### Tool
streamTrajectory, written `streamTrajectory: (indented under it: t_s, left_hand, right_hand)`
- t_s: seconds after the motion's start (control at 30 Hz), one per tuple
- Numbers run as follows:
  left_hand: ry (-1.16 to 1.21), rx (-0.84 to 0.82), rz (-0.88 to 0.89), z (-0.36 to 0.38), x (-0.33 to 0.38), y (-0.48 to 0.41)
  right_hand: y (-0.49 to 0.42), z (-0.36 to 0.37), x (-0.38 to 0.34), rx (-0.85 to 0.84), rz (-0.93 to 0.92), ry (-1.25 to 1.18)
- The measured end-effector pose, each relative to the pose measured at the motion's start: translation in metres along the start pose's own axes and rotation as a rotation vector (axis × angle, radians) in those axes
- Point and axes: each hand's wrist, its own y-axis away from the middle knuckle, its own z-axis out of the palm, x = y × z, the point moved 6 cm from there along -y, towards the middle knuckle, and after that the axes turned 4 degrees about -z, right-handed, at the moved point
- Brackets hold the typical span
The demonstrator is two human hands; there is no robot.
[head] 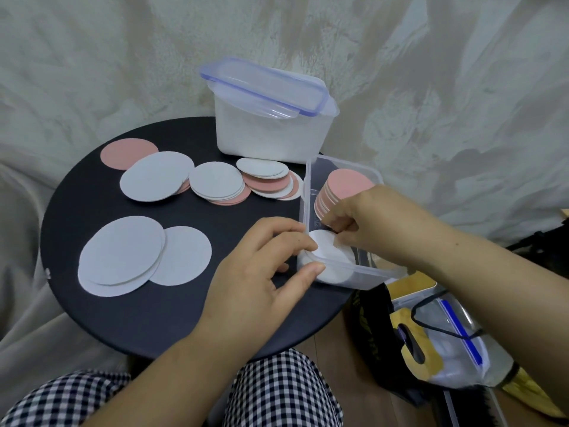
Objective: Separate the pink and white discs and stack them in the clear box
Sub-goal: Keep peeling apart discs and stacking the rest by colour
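Soft, fairly dim indoor light with a cool, greenish cast falls from above. Shadows on the black bench (123, 303) are faint. A mild sheen shows on the clear box (341, 268) rim (nothing blown out). The centre is sharp; the edges bend and blur.

Legs: I see black-and-white gingham cloth (277, 392) over both knees, in small even checks.
Arms: both forearms bare to my frame's edge.
Hands: left hand (261, 272) and right hand (357, 223) bare, nails short.
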Motion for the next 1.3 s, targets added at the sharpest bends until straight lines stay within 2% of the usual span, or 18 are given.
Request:
streamTrajectory:
  t_s: [0.33,0.7,0.87,1.07,1.17,1.3]
  left_hand:
    - [-0.011,0.003,0.001,0.000,-0.001,0.000]
    - [-0.004,0.007,0.011,0.001,-0.002,0.000]
    - [0.000,0.005,0.000,0.001,-0.002,0.000]
    - [0.068,-0.017,-0.050,-0.003,-0.002,-0.001]
    - [0.046,0.019,-0.082,-0.020,-0.001,-0.002]
    - [-0.147,0.170,-0.095,-0.065,-0.006,0.005]
  right_hand:
    - [-0.001,-0.007,0.007,-0.180,0.007,-0.160]
    - [-0.001,-0.003,0.007,-0.162,0.021,-0.193]
    - [-0.001,-0.004,0.004,-0.146,0.003,-0.129]
    - [0.013,-0.019,0.002,-0.015,-0.031,-0.204]
    - [0.024,-0.035,-0.004,0.158,-0.075,-0.415]
    - [0.026,-0.039,-0.032,0.294,-0.151,-0.730]
